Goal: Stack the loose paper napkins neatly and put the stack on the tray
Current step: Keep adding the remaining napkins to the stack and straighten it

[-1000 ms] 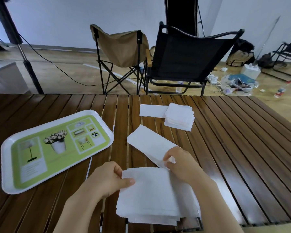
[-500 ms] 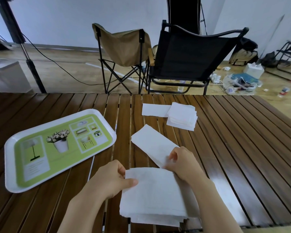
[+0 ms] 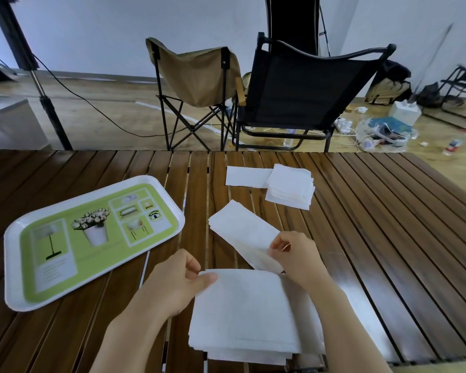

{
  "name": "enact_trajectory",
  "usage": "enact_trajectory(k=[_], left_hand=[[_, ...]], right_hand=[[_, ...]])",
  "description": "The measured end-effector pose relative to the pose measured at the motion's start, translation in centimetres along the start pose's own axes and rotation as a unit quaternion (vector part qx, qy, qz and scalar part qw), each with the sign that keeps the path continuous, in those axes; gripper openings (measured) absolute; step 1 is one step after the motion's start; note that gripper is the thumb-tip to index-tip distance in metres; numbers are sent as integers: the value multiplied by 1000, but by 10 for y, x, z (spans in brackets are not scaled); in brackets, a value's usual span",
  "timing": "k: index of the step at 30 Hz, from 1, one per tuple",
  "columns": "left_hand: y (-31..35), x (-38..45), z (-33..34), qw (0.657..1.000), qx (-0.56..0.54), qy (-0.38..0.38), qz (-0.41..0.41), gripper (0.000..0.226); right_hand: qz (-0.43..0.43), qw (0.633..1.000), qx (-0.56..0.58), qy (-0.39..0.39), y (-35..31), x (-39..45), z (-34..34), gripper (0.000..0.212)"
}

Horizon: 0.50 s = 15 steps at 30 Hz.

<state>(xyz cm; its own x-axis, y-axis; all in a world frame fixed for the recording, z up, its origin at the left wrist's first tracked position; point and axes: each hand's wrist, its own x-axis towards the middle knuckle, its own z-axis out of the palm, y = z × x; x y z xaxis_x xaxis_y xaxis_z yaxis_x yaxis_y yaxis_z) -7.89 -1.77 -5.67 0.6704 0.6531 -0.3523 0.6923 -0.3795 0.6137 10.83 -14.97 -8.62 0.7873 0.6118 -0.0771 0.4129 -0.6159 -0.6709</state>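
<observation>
A near stack of white paper napkins [image 3: 248,316] lies at the table's front edge. My left hand [image 3: 178,286] pinches its top left corner between thumb and fingers. My right hand [image 3: 296,257] pinches the near end of a long folded napkin [image 3: 242,232] that slants away toward the far left. A second small napkin stack [image 3: 291,189] sits farther back, with one flat napkin [image 3: 246,176] beside it on the left. The green and white tray [image 3: 16,300] lies to the left with no napkins on it.
The slatted wooden table [image 3: 388,224] stretches to the right. Beyond its far edge stand a tan folding chair [image 3: 197,74] and a black chair [image 3: 304,84]. A light stand [image 3: 42,87] rises at the far left; clutter lies on the floor at the right.
Both hands stay in place. My right hand has lifted the near end of the long napkin slightly and its fingers have shifted on the paper.
</observation>
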Motion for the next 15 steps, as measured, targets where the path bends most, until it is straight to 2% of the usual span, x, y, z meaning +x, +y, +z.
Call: enact_trajectory(k=[3,6,9,11,13,15], left_hand=[[4,3,-1,994,-36,91,39,41],[12,3,-4,982,-62,159,76,65],[16,2,-7,975,-77,178,105,92],[18,1,-10,969,-137,163,127,103],[21,-1,-13,955,-233,130,131,101],[24,-6,-17,940,-296,99,136,76]], right_hand=[[-16,996,85,21,-10,-3,-17,7],[-51,986,161,12,-21,-11,-37,11],[-90,968,234,-25,-32,-24,-55,12],[-108,949,289,-59,-37,-34,-66,9],[-107,930,338,-93,-39,-45,-74,9],[-87,919,367,-113,-40,-54,-79,9]])
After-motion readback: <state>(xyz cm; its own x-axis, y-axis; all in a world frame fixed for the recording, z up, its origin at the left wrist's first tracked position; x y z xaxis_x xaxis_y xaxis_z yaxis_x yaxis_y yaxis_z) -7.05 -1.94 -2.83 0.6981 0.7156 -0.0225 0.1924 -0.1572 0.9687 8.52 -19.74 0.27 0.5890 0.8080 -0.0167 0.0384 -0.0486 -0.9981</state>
